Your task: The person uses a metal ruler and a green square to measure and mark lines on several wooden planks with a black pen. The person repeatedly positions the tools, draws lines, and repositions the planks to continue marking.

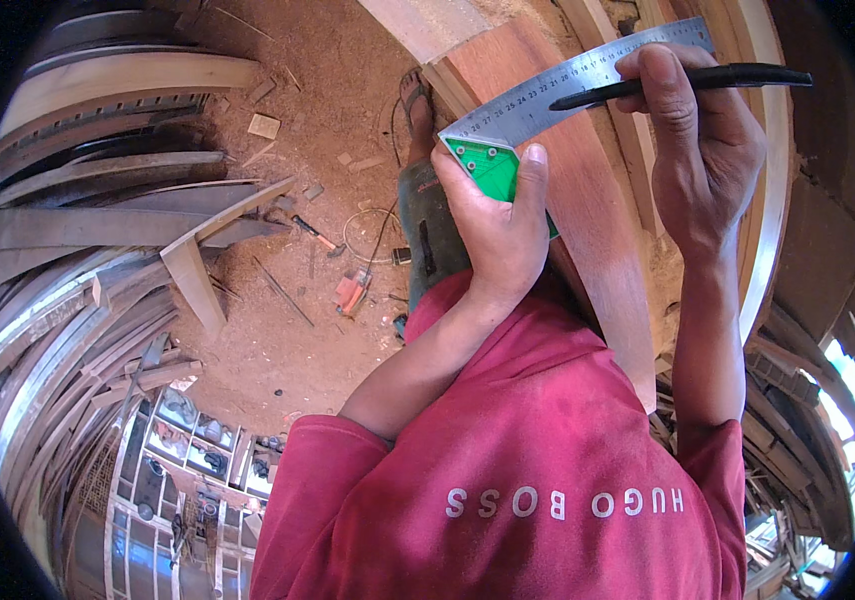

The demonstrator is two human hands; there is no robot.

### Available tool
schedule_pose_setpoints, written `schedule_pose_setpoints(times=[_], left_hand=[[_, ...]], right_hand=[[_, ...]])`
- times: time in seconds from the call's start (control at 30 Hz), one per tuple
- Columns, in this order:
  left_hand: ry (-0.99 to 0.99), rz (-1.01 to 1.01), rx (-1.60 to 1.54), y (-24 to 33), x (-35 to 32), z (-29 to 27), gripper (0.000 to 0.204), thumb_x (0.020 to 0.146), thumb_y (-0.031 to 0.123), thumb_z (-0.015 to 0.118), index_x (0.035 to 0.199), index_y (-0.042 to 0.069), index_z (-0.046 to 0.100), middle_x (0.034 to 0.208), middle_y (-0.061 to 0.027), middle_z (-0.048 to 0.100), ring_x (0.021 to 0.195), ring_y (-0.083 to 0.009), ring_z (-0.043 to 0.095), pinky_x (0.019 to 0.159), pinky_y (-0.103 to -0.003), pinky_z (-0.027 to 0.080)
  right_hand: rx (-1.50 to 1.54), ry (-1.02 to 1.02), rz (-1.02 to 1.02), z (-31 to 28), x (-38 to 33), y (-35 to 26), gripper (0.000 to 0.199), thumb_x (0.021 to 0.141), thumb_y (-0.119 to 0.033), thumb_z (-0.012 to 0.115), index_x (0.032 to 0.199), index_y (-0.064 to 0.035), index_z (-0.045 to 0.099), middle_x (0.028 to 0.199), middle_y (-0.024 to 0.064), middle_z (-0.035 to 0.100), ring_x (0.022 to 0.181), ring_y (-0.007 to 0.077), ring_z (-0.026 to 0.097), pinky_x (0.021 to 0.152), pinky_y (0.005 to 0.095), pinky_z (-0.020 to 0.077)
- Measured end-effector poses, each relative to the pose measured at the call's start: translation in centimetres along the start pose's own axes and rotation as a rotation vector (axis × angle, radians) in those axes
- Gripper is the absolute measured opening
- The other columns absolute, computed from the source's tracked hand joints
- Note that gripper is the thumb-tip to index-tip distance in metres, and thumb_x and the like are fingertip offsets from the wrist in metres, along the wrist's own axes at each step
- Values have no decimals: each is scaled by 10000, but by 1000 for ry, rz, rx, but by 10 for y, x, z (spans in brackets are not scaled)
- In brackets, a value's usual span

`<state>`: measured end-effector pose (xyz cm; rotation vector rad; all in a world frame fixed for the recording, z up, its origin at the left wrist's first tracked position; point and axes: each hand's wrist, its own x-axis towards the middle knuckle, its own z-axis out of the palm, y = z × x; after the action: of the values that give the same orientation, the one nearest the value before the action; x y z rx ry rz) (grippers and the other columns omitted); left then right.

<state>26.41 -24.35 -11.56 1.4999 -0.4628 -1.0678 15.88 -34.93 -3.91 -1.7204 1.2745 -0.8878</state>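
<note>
My left hand (497, 220) is closed round the green handle (487, 170) of a try square, thumb on top. Its steel blade (587, 80), marked with a scale, reaches to the upper right across a reddish-brown wooden board (587, 200). Between the thumb and fingers of my right hand (702, 150) is a black pen (687, 85). The pen's tip points left and lies over the blade, near its lower edge; whether it touches anything I cannot tell. Part of the board is hidden under the square and my left hand.
More long planks (757, 150) lie beside the board on the right. Stacked timber (97, 160) fills the left side. On the sawdust-covered floor are a hammer (317, 235), an orange-red tool (352, 290) and a cord. A white shelf frame (162, 480) stands at lower left.
</note>
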Motion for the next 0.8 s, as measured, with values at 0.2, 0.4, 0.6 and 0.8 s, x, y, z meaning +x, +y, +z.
schedule_pose_setpoints(times=[0.2,0.4,0.6,0.8], left_hand=[[23,27,53,-1,-1,0,460,915,124,701,1254,12,412,1106,-65,541,978,-127,537,866,-288,452],[13,-33,-48,2,-2,3,454,905,119,703,1229,8,405,1103,-103,520,1005,-171,520,897,-332,432],[31,1,-5,2,-2,4,443,908,108,699,1225,9,406,1094,-104,530,995,-171,524,885,-331,438],[33,-11,-19,0,0,4,434,908,110,701,1216,10,411,1100,-110,531,995,-170,526,884,-331,440]], right_hand=[[65,-19,31,10,4,8,252,1002,-216,598,1086,9,675,959,70,698,829,120,655,749,245,531],[-48,-75,64,29,14,12,283,987,-256,627,1093,-2,692,907,64,711,791,118,674,696,246,539],[-106,-135,62,40,17,8,300,965,-297,660,1049,-14,710,793,37,685,763,100,668,645,236,512],[-143,-169,91,39,21,4,292,964,-304,663,1027,-23,712,752,32,674,730,90,635,631,248,490]])
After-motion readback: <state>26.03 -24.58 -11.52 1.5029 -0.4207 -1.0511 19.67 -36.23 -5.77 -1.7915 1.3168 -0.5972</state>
